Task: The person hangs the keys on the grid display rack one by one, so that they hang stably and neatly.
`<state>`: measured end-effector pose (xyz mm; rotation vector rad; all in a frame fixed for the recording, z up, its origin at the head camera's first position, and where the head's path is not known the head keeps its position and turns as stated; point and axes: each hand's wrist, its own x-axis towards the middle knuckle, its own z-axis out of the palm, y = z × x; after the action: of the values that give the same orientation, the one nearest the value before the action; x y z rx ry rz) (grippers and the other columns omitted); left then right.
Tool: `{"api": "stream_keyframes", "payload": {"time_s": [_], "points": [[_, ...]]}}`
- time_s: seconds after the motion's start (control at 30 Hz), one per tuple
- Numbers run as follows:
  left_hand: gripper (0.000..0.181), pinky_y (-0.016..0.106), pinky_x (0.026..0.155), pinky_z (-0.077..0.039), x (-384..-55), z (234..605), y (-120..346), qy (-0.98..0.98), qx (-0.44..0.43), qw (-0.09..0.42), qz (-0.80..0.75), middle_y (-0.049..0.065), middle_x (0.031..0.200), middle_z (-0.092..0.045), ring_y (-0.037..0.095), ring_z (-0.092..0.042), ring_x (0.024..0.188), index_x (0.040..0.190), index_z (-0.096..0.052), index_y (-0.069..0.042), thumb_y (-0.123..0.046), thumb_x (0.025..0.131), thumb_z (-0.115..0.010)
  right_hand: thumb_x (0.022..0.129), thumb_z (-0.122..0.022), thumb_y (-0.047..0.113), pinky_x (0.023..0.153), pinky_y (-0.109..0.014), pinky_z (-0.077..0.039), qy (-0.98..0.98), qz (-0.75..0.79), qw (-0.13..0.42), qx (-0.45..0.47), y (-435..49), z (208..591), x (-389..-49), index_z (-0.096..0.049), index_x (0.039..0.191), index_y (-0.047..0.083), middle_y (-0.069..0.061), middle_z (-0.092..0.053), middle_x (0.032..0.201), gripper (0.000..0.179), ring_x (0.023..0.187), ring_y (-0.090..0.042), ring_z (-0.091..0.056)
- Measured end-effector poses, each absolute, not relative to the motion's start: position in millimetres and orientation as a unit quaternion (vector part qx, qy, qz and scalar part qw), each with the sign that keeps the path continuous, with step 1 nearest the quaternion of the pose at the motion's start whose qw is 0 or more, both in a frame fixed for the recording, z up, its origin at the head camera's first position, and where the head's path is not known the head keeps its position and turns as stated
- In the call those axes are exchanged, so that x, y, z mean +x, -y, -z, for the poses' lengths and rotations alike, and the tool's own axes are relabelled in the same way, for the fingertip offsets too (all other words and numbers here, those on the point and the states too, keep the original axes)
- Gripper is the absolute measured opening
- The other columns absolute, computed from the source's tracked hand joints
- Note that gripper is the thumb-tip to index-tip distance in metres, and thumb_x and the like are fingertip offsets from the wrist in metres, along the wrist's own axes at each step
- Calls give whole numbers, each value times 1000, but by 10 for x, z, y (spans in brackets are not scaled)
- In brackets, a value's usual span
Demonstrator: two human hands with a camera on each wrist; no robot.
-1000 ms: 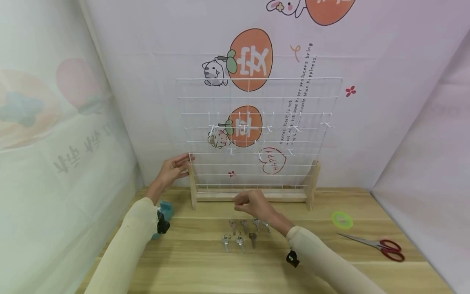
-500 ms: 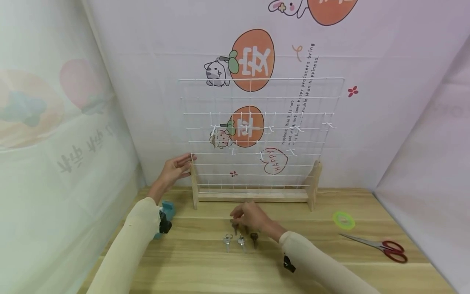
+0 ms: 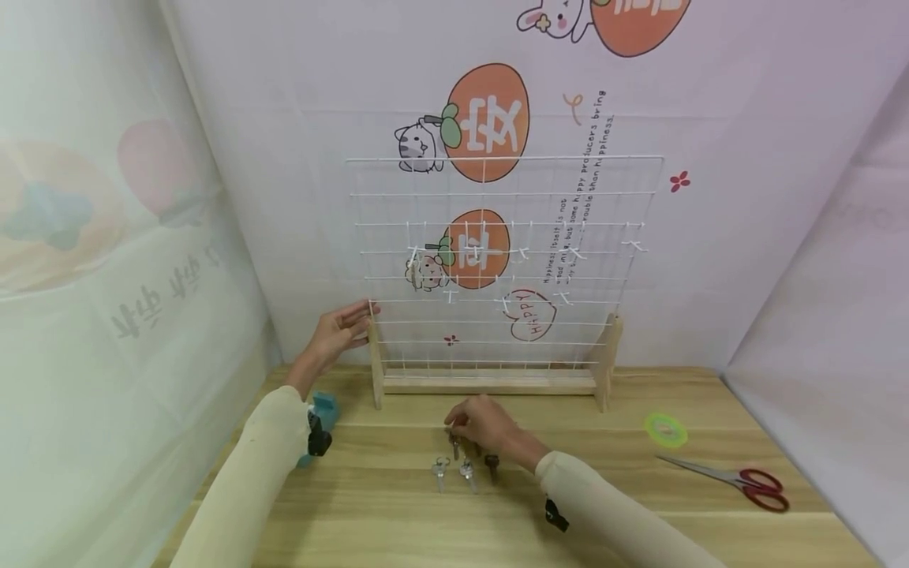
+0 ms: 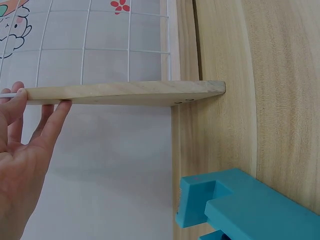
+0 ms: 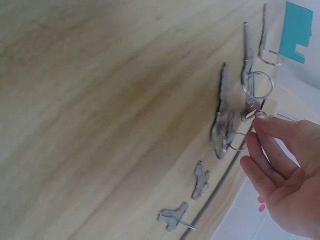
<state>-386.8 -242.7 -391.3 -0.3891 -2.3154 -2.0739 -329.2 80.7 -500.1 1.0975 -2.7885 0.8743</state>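
In the head view a white wire grid rack (image 3: 596, 323) with small hooks stands on wooden uprights at the back of the table. My left hand (image 3: 334, 335) grips its left side; the left wrist view shows the fingers (image 4: 56, 120) around the top of the wooden upright (image 4: 125, 92) and the wire. My right hand (image 3: 486, 426) is down at the keys, partly covering the back row. In the right wrist view, thumb and forefinger pinch the head of a key (image 5: 248, 111). Several other keys (image 5: 220, 120), some with split rings, lie around it on the wood.
Red-handled scissors (image 3: 738, 477) and a round yellow-green item (image 3: 665, 430) lie on the right of the table (image 3: 398, 528). A teal tape-dispenser-like object (image 4: 260, 210) sits by my left forearm. Printed cloth (image 3: 298, 197) hangs behind and at the sides.
My right hand has come down from in front of the rack's base onto the back row of keys and now pinches a key. The left hand stays on the rack.
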Motion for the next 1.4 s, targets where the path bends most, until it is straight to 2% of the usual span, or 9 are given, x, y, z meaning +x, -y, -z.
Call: {"api": "stream_keyframes", "payload": {"time_s": [0.23,0.5,0.73,1.0,1.4], "points": [[51,49,107,-50,-3882,3931,2424,737,-115,11,666,17,153,-51,35,-46,144,157,-43,-4,-3,107,-56,91,-78,0,73,-17,-59,890,-284,34,354,-863,4870,-3262,-81,104,6,-4,-79,97,15,84,-9,-72],[52,50,108,-50,-3881,3936,2418,736,-107,2,669,16,154,-51,34,-46,145,158,-42,-4,-3,108,-55,95,-75,2,77,-21,-61,880,-303,34,364,-960,4705,-3224,-80,109,4,-5,-80,102,15,89,-12,-74],[51,49,107,-50,-3875,3943,2414,740,-110,11,664,17,153,-51,35,-46,144,157,-44,-4,-4,107,-56,93,-77,0,78,-36,-65,862,-302,87,398,-1046,4456,-3265,-82,105,5,-8,-80,101,14,89,-20,-77],[52,52,108,-49,-3861,3937,2433,739,-122,12,663,19,155,-49,36,-43,146,158,-41,-3,-3,108,-55,94,-76,3,80,-26,-63,869,-313,84,374,-1115,4050,-3251,-82,108,7,-5,-80,100,15,91,-17,-77],[52,53,110,-47,-3829,3916,2411,743,-116,9,659,18,155,-48,36,-43,146,159,-40,-3,-5,108,-54,95,-76,5,84,-29,-63,865,-337,92,361,-1204,3647,-3273,-81,111,6,-5,-80,102,17,92,-18,-77]]}}
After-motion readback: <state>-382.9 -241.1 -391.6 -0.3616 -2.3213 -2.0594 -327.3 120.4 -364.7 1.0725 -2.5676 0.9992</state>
